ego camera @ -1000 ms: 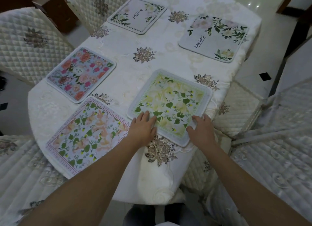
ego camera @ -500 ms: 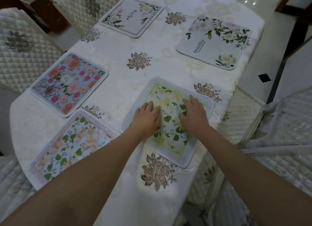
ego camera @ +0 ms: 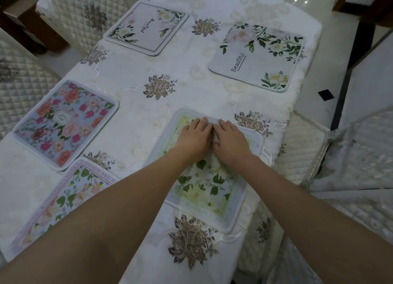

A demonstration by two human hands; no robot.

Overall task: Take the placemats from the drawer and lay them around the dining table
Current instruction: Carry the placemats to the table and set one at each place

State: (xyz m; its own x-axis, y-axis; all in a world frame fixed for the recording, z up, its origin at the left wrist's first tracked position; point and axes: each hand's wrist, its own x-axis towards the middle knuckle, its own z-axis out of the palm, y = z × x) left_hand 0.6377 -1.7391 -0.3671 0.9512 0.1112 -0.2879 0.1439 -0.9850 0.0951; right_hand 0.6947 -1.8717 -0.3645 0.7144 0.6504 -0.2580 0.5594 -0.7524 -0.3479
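Observation:
Several placemats lie on the dining table (ego camera: 191, 101), which has a white embroidered cloth. A yellow-green leaf placemat (ego camera: 204, 188) lies near the right edge. My left hand (ego camera: 194, 137) and my right hand (ego camera: 230, 141) press flat on its far half, side by side, fingers straight and reaching its far border. A pink-rose placemat (ego camera: 66, 122) lies at the left. A pink-bordered leafy placemat (ego camera: 70, 196) sits at the near left, partly under my left forearm. Two white "Beautiful" placemats lie at the far end, one on the left (ego camera: 146, 26) and one on the right (ego camera: 258, 56).
Quilted cream chair covers stand around the table: far left (ego camera: 80, 16), left (ego camera: 19, 79) and right (ego camera: 361, 156). A cushioned seat (ego camera: 297, 147) is tucked under the right edge. Pale tiled floor (ego camera: 331, 37) lies beyond the table.
Both hands slid forward from the yellow-green placemat's near edge across it to its far half and came together. The view moved closer over the table.

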